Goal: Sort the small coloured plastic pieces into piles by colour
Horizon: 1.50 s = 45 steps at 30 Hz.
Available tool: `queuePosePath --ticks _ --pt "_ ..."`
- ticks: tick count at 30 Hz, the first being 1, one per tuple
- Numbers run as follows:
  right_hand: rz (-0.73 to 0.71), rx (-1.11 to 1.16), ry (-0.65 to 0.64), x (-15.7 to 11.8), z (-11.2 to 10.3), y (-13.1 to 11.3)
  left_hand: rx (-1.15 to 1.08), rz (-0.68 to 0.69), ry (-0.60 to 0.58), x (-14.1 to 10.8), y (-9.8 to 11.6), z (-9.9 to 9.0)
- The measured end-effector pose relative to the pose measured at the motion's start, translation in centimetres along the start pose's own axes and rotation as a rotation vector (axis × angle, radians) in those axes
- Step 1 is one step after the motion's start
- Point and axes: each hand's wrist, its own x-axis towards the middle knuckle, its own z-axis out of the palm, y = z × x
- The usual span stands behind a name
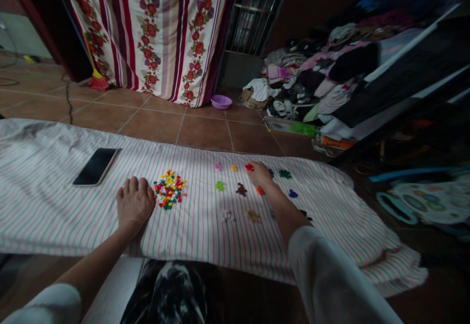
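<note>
My left hand [135,200] rests palm down on the striped cloth, its fingers laid out beside a mixed pile of small coloured pieces [171,189] in red, yellow, orange, green and white. Farther right, my right hand [260,173] reaches over the cloth with its fingertips drawn together at a red cluster [249,167]; whatever they pinch is too small to make out. Around it lie single-colour clusters: pink [218,166], yellow [234,168], lime green [220,185], brown [241,190], orange [259,190], dark green [285,173], blue [293,193], white [228,215] and tan [252,216]. My right forearm partly hides others.
A smartphone [96,167] lies left of my left hand on the striped cloth [198,236]. Beyond the far edge are the tiled floor [205,127], a purple basin [221,102] and a floral curtain [165,35]. Heaped clothes [304,74] stand at the right.
</note>
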Motion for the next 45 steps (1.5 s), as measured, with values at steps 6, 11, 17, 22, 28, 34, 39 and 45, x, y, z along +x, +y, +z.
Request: queuePosePath --ticks 6,11,17,22,28,34,39,45 --pt "0.019 0.017 0.015 -0.2 0.4 0.1 -0.018 -0.007 0.002 0.0 -0.1 0.2" --pt "-0.009 0.049 0.008 -0.4 0.3 0.3 -0.027 -0.005 0.002 0.0 -0.1 0.0" --pt "-0.004 0.064 0.022 -0.7 0.3 0.6 -0.025 -0.005 -0.004 -0.1 0.0 -0.3" --pt "0.017 0.051 0.029 -0.8 0.3 0.5 -0.044 -0.012 -0.005 0.0 -0.1 -0.1" --pt "0.033 0.050 0.014 -0.7 0.0 0.1 -0.044 -0.015 -0.009 0.0 0.0 -0.1" --pt "0.030 0.041 -0.016 -1.1 -0.2 0.0 -0.052 -0.018 0.001 -0.1 -0.1 0.5" --pt "-0.081 0.070 0.139 -1.8 -1.0 -1.2 -0.071 -0.025 0.002 0.0 -0.2 0.5" --pt "-0.401 0.362 0.165 -4.5 -1.4 -7.7 -0.059 -0.025 0.003 0.1 -0.3 0.3"
